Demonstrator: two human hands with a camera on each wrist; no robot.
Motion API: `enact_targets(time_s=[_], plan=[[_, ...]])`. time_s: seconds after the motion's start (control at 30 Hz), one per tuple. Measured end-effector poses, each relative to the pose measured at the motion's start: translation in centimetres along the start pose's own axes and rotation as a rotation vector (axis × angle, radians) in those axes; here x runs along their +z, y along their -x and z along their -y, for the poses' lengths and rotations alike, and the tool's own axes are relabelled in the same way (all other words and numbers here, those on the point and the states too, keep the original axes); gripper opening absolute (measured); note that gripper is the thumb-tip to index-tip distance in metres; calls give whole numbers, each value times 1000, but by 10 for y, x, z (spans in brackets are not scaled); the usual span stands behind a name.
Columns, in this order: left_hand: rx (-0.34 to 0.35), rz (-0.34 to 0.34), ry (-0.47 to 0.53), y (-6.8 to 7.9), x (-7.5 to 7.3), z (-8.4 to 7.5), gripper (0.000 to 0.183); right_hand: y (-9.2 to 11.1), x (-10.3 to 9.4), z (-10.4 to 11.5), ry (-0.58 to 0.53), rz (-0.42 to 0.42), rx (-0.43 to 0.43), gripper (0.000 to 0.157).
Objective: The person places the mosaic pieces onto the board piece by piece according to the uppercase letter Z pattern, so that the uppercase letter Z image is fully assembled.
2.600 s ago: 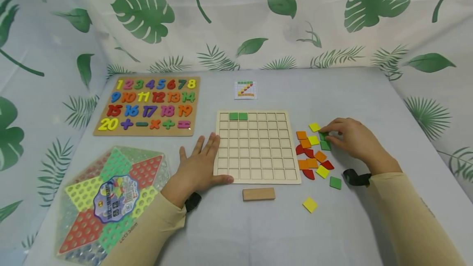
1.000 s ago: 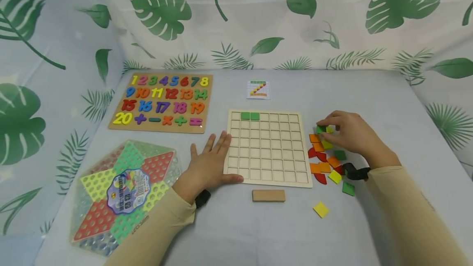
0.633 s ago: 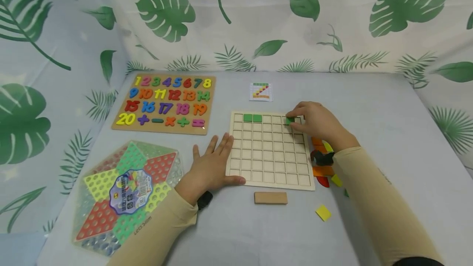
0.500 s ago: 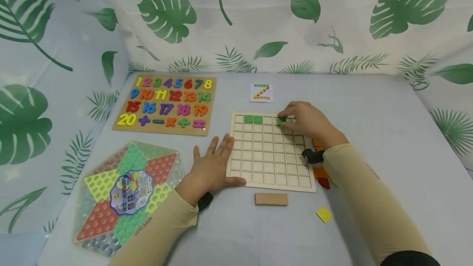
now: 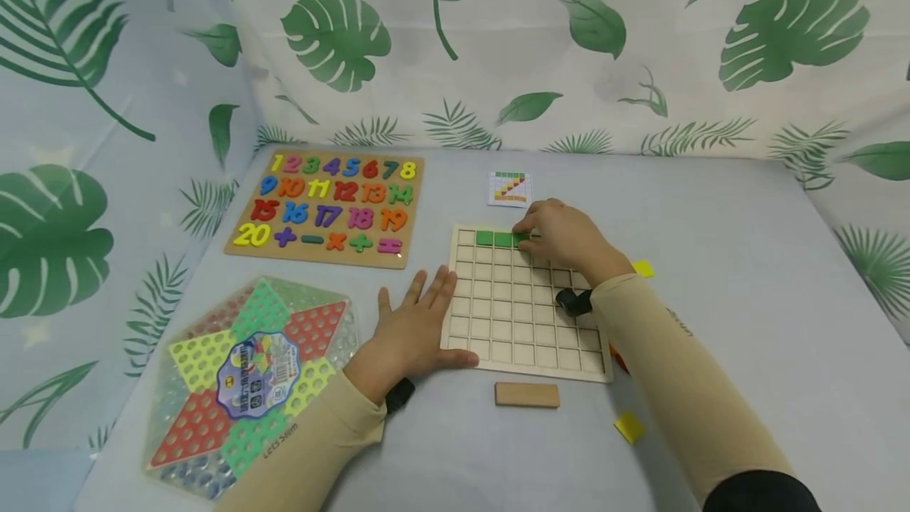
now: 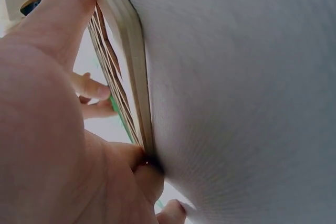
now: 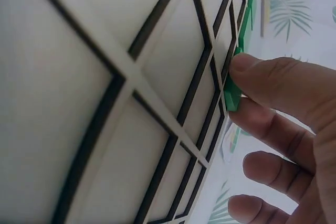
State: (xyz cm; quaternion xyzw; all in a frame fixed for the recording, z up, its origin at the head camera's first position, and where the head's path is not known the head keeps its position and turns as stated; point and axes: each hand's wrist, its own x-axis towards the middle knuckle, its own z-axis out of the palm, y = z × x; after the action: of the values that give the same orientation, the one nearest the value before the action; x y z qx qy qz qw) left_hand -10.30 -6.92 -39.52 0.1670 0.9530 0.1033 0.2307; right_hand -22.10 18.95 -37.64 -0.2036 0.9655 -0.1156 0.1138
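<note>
Two green tiles [image 5: 494, 239] occupy top-row cells of the board [image 5: 502, 310].

A white fabric backdrop [image 5: 512, 62], printed with green leaves and palm fronds, is hanging behind a table [image 5: 739, 275] covered in pale grey. A left panel [image 5: 142, 172] and right panel [image 5: 870, 208], similarly leafy, are flanking it under soft light.

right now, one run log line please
right hand: pinches green tile | place: grid board, top row | left hand: touches grid board
</note>
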Motion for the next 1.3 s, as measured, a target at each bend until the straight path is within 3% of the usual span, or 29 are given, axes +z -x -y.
enact_targets(time_s=[0.53, 0.7, 0.97, 1.3], plan=[[11, 6, 1, -1, 3, -5, 125, 12, 4, -5, 43, -40, -15, 33], [10, 8, -1, -3, 3, -5, 125, 24, 4, -11, 0, -64, -16, 37], [-6, -2, -7, -2, 1, 1, 126, 62, 1, -28, -75, -93, 34, 35], [4, 6, 10, 1, -1, -1, 124, 135, 4, -56, -101, -148, 99, 29]])
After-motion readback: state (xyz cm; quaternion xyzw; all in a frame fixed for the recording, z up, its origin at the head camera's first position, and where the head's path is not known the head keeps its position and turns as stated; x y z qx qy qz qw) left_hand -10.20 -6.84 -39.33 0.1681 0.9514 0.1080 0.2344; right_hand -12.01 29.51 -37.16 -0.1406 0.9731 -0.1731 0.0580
